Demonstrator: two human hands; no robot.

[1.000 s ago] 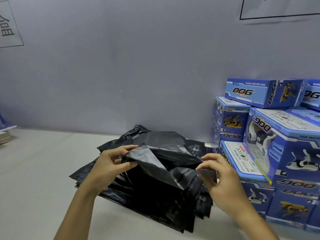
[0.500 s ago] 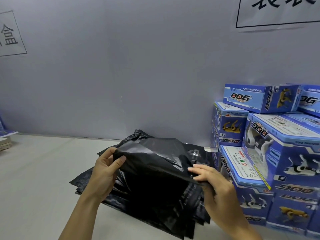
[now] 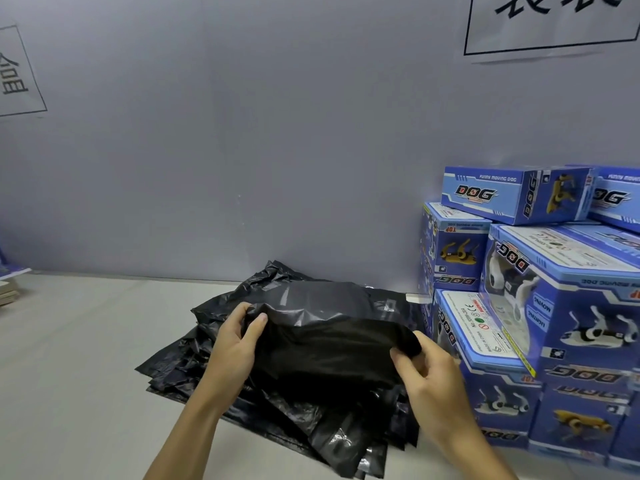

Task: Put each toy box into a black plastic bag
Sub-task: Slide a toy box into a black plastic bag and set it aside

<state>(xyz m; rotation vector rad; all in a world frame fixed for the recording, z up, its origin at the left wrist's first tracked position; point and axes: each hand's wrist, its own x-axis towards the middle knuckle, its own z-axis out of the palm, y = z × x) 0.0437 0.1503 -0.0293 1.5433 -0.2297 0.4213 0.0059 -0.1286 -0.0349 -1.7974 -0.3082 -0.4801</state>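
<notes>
I hold one black plastic bag [image 3: 329, 344] stretched between both hands above a pile of black bags [image 3: 311, 424] on the table. My left hand [image 3: 233, 344] pinches the bag's left edge with thumb on top. My right hand [image 3: 426, 372] pinches its right edge. The bag's mouth faces me and gapes dark. Several blue toy boxes [image 3: 554, 306] printed "DOG" are stacked at the right, against the wall; the nearest one [image 3: 474, 330] lies just right of my right hand.
A grey wall [image 3: 242, 150] rises close behind the pile, with paper signs [image 3: 550, 22] at top right and at the left edge. The pale table [image 3: 76, 358] spreads to the left. A small stack of flat items [image 3: 10, 285] lies at the far left.
My hands have drawn the bag wider and lifted it slightly, and its mouth has opened toward me. The view has tilted up a little.
</notes>
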